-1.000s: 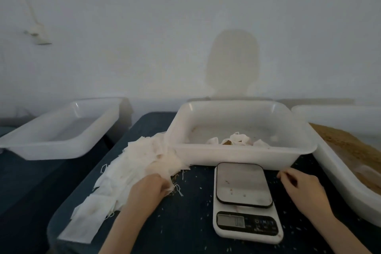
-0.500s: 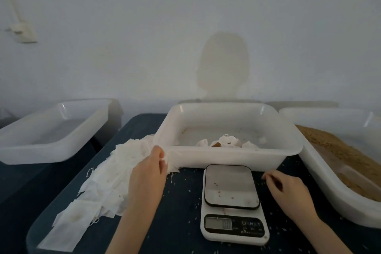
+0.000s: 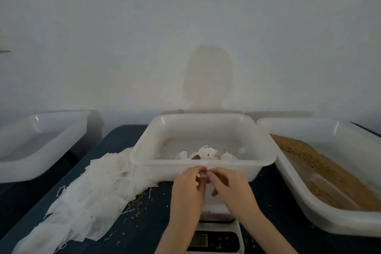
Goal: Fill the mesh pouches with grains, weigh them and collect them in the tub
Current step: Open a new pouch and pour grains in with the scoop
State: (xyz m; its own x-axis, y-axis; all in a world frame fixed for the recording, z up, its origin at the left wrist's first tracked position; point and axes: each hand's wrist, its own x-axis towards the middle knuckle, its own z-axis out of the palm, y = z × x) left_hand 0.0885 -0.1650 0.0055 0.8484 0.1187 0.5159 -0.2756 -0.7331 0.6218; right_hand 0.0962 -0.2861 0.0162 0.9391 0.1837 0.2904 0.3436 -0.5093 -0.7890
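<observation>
The head view looked down at a dark table (image 3: 144, 231) against a pale wall. At centre frame, both hands met above the scale (image 3: 216, 239), which sat at the bottom centre, mostly hidden by them. The left hand (image 3: 186, 187) and right hand (image 3: 231, 188) had their fingertips curled together on a small white mesh pouch (image 3: 201, 175); only a sliver of it showed, and it looked empty, apparently being opened. Just behind the hands stood the collecting tub (image 3: 266, 161), holding only a few pouches (image 3: 206, 153) near its front wall. At the left of the frame, a large heap of empty pouches (image 3: 92, 196) spilled across the table from the tub's corner toward the lower left. At the right edge, a tub of brown grains (image 3: 329, 173) waited. An empty-looking tub (image 3: 37, 163) stood at far left. Judging by this, the task was at an early stage: few pouches collected, many left to fill and weigh.
</observation>
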